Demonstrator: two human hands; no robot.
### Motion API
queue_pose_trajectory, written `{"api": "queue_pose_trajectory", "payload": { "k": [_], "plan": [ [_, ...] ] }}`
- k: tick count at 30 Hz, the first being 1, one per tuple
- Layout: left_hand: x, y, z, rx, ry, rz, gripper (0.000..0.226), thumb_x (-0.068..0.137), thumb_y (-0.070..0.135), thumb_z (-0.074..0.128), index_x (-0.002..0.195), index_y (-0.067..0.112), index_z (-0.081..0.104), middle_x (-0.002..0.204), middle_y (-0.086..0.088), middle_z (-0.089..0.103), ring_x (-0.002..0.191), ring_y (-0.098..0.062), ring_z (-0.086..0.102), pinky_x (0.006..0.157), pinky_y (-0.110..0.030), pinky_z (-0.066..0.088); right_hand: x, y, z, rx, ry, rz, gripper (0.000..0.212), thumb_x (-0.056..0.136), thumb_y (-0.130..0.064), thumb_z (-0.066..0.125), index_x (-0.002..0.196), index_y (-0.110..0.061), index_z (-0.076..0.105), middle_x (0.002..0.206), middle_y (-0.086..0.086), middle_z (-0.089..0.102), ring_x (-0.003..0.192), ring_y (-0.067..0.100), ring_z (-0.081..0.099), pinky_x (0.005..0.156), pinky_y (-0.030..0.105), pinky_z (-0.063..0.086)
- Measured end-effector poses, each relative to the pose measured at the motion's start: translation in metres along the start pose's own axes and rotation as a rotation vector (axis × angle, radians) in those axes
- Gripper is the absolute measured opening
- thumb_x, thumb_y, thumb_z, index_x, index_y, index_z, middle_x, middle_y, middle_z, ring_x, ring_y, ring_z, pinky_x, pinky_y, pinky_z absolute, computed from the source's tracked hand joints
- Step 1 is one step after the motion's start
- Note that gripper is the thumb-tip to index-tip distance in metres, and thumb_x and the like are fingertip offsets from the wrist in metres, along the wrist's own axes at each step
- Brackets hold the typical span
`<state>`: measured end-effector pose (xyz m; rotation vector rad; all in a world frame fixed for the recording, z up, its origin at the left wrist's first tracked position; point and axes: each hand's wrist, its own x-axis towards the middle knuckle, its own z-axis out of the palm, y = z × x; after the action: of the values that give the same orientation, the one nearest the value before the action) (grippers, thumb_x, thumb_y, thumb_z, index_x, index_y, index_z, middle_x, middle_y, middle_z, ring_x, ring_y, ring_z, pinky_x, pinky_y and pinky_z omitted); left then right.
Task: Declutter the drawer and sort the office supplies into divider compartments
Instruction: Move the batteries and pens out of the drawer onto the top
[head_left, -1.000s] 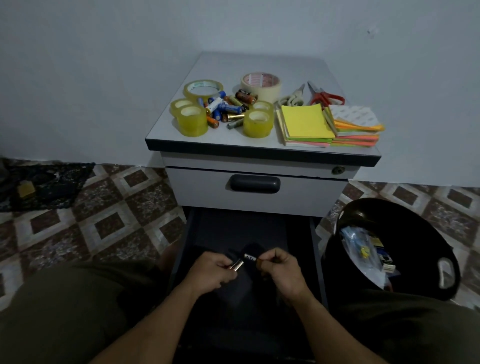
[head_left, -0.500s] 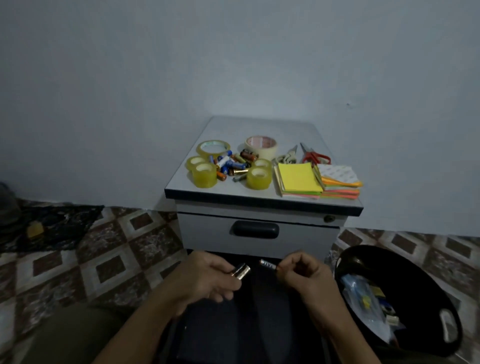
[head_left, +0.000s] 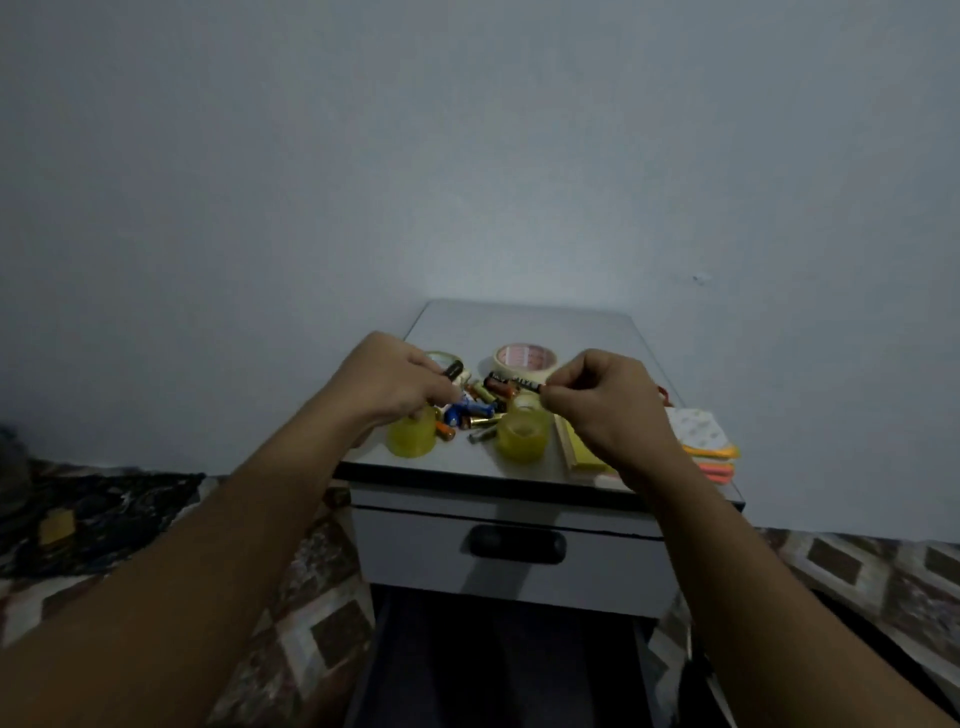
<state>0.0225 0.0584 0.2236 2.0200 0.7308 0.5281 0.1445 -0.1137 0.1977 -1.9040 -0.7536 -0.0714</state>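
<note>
Black battery sits pinched in right grip, second battery in left grip, above pile on bench: emptying step, release probably next.

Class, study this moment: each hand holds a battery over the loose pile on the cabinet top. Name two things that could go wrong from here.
1. The left hand holds a dark battery and the right hand a lettered battery above the battery pile; dropped there, round cells may scatter and roll toward the cabinet top's front edge.
2. The right hand hangs close over a yellow tape roll near that edge and might knock it off.
</note>
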Motion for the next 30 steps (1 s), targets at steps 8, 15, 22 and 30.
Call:
{"api": "queue_pose_trajectory", "payload": {
  "k": [8,15,22,30],
  "plan": [
    [0.077,-0.003,0.035,0.386,-0.017,-0.02,0.021,0.063,0.018,0.079,0.065,0.005,0.063,0.065,-0.006,0.061,0.056,-0.02,0.056,0.047,-0.023,0.038,0.057,0.003,0.046,-0.29,-0.12,-0.021,0.007,0.075,-0.016,0.076,0.071,-0.014,0.071,0.081,0.005,0.072,0.081,0.02,0.068,0.071,0.04,0.06],
    [0.087,-0.011,0.044,0.464,-0.041,0.017,0.019,0.068,0.024,0.084,0.067,0.009,0.072,0.07,-0.007,0.069,0.067,-0.022,0.065,0.055,-0.028,0.048,0.062,0.013,0.056,-0.362,-0.206,-0.014,0.008,0.077,-0.015,0.076,0.071,-0.018,0.071,0.086,0.005,0.072,0.078,0.019,0.067,0.07,0.034,0.059],
    [0.086,-0.014,0.039,0.406,-0.075,0.039,0.016,0.067,0.025,0.088,0.074,0.015,0.077,0.073,-0.001,0.072,0.072,-0.016,0.067,0.059,-0.026,0.05,0.063,0.02,0.057,-0.321,-0.222,0.004,0.024,0.078,-0.017,0.079,0.065,-0.026,0.061,0.087,0.002,0.072,0.083,0.016,0.066,0.077,0.036,0.059],
    [0.083,-0.018,0.038,0.421,-0.031,0.06,0.022,0.069,0.024,0.087,0.083,0.009,0.079,0.086,-0.008,0.076,0.086,-0.021,0.071,0.075,-0.039,0.059,0.065,0.018,0.056,-0.344,-0.231,-0.006,0.026,0.077,-0.015,0.08,0.063,-0.027,0.062,0.087,0.004,0.072,0.079,0.015,0.065,0.069,0.028,0.056]
  ]
}}
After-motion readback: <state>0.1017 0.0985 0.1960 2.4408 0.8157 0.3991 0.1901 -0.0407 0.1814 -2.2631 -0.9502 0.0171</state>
